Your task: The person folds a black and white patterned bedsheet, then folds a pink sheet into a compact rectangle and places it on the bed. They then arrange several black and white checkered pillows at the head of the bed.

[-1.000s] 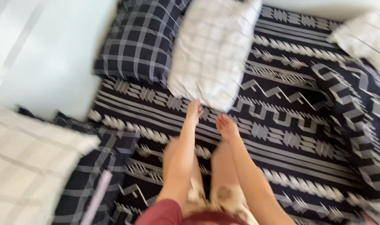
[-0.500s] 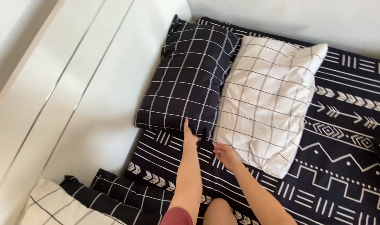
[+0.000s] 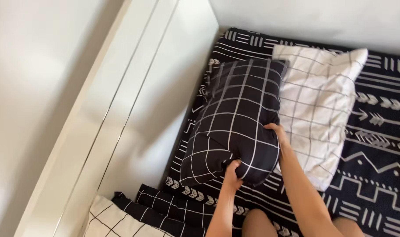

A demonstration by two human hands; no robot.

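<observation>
Fingers of both hands, left (image 3: 232, 172) and right (image 3: 276, 133), grip the black pillow (image 3: 235, 118), seemingly lifted.

The white headboard (image 3: 134, 118) walls off the bed's (image 3: 375, 184) left edge, and the black grid pillow (image 3: 235, 123) sits close against it, leaving only a narrow gap. The white grid pillow (image 3: 323, 109) touches the black one's right side. Patterned cover toward the bed's right edge lies open. More pillows (image 3: 134, 215) crowd the near left corner.
</observation>
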